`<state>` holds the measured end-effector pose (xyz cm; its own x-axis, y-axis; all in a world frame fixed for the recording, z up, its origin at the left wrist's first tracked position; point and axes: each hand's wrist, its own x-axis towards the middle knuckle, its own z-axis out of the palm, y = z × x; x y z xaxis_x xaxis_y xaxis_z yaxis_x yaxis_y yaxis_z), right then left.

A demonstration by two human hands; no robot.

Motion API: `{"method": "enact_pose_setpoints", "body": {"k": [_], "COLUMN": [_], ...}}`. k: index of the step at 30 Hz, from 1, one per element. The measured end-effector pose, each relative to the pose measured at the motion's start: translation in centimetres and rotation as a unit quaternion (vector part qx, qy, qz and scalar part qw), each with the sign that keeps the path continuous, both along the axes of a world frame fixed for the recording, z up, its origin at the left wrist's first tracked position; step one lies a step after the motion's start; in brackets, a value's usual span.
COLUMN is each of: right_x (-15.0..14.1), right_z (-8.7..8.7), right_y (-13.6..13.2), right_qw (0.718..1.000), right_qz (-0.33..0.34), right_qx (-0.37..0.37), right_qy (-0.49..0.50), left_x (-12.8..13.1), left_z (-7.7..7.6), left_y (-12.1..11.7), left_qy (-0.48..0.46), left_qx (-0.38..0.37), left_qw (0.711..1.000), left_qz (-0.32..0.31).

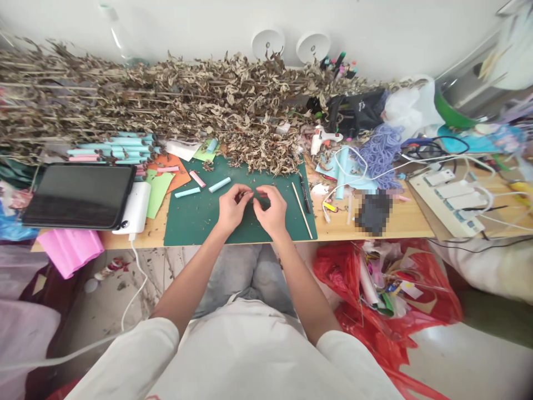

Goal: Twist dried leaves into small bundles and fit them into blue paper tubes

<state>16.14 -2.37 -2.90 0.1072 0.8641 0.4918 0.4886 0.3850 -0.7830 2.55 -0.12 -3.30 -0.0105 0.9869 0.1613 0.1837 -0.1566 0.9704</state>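
Over the green cutting mat point(191, 222) my two hands almost meet at the fingertips. My left hand point(231, 210) is closed with curled fingers, and a small dark bit shows at its fingertips, too small to name. My right hand point(271, 211) pinches thumb and fingers just beside it; what it holds, if anything, is hidden. Two light blue paper rolls point(220, 185) and a pink paper roll point(197, 179) lie left of my left hand. A thin wooden stick point(302, 210) and a black pen point(305, 194) rest to the right of my right hand.
Dried leafy stems point(233, 100) fill the back of the table. A tablet point(79, 194), a white power bank point(137, 206) and stacked blue rolls point(125, 149) are left. To the right sit a glue gun point(322, 139), purple yarn point(383, 153) and a power strip point(447, 200). Below hangs a red bag point(341, 266).
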Motion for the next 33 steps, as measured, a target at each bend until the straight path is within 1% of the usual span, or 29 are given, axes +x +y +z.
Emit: {"method": "enact_pose_setpoints", "body": {"k": [4, 8, 11, 15, 19, 22, 25, 29, 33], "right_x": [0.2, 0.2, 0.2, 0.1, 0.1, 0.1, 0.2, 0.3, 0.4], "right_z": [-0.1, -0.2, 0.0, 0.2, -0.4, -1.1, -1.4, -0.8, -0.2], "right_y": [-0.1, -0.1, -0.2, -0.3, -0.2, 0.0, 0.1, 0.0, -0.1], "right_qw": [1.0, 0.999, 0.999, 0.999, 0.999, 0.996, 0.992, 0.995, 0.998], "right_qz": [0.014, -0.01, -0.027, -0.031, -0.037, -0.08, -0.11, -0.075, -0.033], "right_qx": [-0.009, 0.012, 0.007, 0.0, 0.006, 0.03, 0.055, 0.048, 0.034], "right_qy": [0.002, 0.038, 0.043, 0.03, 0.002, -0.025, -0.035, -0.036, -0.032], "left_x": [-0.1, -0.1, -0.1, -0.1, 0.0, 0.0, -0.1, -0.2, -0.1], "left_z": [0.2, 0.4, 0.4, 0.2, 0.5, 0.7, 0.7, 0.3, 0.1], "left_y": [-0.1, -0.2, -0.3, -0.4, -0.6, -0.6, -0.6, -0.3, -0.1], "left_qy": [-0.01, -0.02, -0.007, 0.024, 0.056, 0.054, 0.022, 0.001, -0.033], "left_qx": [-0.02, -0.013, 0.001, 0.01, 0.013, 0.006, -0.006, -0.016, -0.02], "left_qw": [1.0, 0.998, 0.998, 0.998, 0.998, 0.998, 1.0, 1.0, 0.999], "left_qz": [-0.022, -0.055, -0.065, -0.049, -0.04, -0.03, -0.019, -0.007, -0.013]}}
